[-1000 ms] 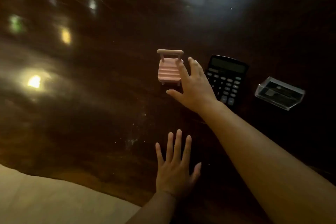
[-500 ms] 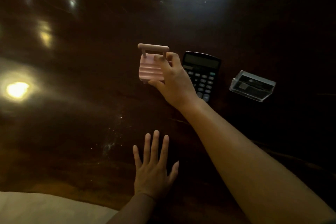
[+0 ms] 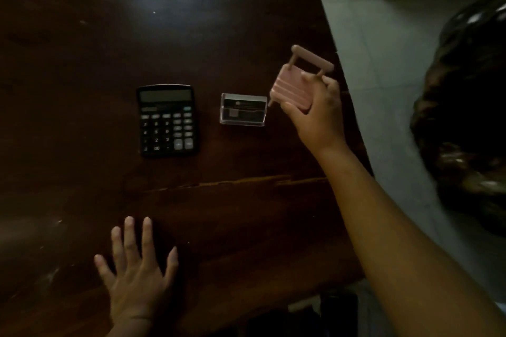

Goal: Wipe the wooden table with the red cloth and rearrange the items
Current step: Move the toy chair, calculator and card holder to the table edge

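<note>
The one wide camera on my head looks forward and steeply down, close over the wooden table (image 3: 246,213).

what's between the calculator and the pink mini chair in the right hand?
Head view: only the clear card holder, standing between the calculator and the pink mini chair.

The glossy dark brown wooden tabletop (image 3: 82,35) shows faint grain streaks and a pale bluish-white glare patch. The black rectangular plastic calculator (image 3: 167,120) has a grey display, white digits, two light grey keys and one teal key. The clear plastic card holder (image 3: 243,109) shows black cards inside. The small pink chair-shaped stand (image 3: 291,90) has a ribbed, striped seat and a tan back rail. The pale grey tiled floor (image 3: 383,35) bears thin joint lines.
</note>
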The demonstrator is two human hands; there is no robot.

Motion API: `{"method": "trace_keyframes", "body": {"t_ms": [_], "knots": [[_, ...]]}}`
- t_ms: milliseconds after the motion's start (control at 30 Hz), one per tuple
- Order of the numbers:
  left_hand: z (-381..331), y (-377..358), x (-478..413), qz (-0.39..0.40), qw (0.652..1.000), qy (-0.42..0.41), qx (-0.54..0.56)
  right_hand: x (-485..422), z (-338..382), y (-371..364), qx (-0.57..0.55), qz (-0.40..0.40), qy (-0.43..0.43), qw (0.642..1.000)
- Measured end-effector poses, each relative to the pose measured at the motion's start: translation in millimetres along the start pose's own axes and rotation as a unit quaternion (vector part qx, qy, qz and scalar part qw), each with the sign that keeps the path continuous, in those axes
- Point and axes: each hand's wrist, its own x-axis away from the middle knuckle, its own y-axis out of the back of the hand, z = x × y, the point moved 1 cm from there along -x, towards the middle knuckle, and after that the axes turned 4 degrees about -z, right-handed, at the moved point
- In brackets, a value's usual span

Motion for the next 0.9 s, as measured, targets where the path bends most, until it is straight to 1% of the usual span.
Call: {"method": "trace_keyframes", "body": {"t_ms": [167, 367, 433, 500, 567, 667, 733, 800, 900], "knots": [[-0.1, -0.9, -1.1, -0.001, 1.0, 0.004, -0.006, -6.7, -47.9, 2.1, 0.042, -0.001, -0.07, 0.997], [0.9, 1.0, 1.0, -0.013, 1.0, -0.02, -0.009, 4.7, -61.1, -19.8, 0.055, 0.024, -0.065, 0.996], [0.8, 1.2, 2.1, -0.014, 0.999, -0.027, -0.015, 14.7, -58.9, -18.9, 0.064, 0.005, -0.067, 0.996], [1.6, 1.4, 2.2, -0.016, 0.999, -0.029, -0.017, 35.1, -51.3, -17.3, 0.084, -0.032, -0.062, 0.994], [1.7, 2.2, 2.8, -0.013, 0.999, -0.03, -0.016, 64.1, -35.3, -22.5, 0.1, -0.045, -0.053, 0.993], [0.6, 3.8, 3.1, -0.006, 0.999, -0.032, -0.012, 100.9, 1.7, -47.7, 0.106, -0.002, -0.019, 0.994], [1.9, 4.4, 2.1, -0.001, 0.999, -0.031, -0.013, 112.3, 30.5, -71.4, 0.073, 0.037, 0.024, 0.996], [3.6, 4.0, 1.8, 0.001, 0.999, -0.031, -0.017, 109.4, 59.9, -94.5, 0.026, 0.081, 0.05, 0.995], [3.8, 2.1, 2.5, -0.001, 0.999, -0.038, -0.023, 81.3, 95.6, -126.4, -0.014, 0.146, 0.059, 0.987]]}}
